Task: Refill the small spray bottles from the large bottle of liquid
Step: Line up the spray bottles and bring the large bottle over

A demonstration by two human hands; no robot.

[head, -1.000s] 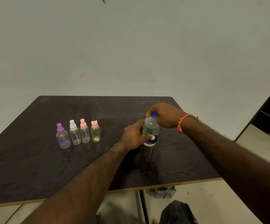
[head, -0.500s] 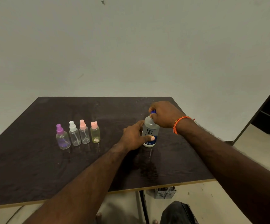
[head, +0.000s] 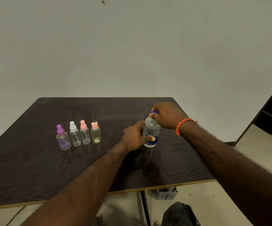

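**Large bottle braced for uncapping**

Large bottle (head: 151, 132) sits upright on the table (head: 34, 160), toward the right, and I have both hands on it. My right hand (head: 166, 115) comes over the top with its fingers (head: 154, 115) pinched around the blue cap (head: 154, 112), a grip I judge fit for twisting it off. My left hand (head: 134, 137) wraps the lower body, thumb (head: 150, 139) pressed across the label, other fingers curled round the far side; I judge that hold keeps the bottle from turning with the cap. Whether the cap has loosened I cannot tell.

At nine o'clock from the bottle, well apart, four small spray bottles stand in a row with tops on: peach-capped bottle (head: 96, 133) nearest, then pink-capped bottle (head: 84, 133), white-capped bottle (head: 74, 134) and purple-capped bottle (head: 62, 138). Lined up like that, I judge they wait clear of my elbows until pouring begins.
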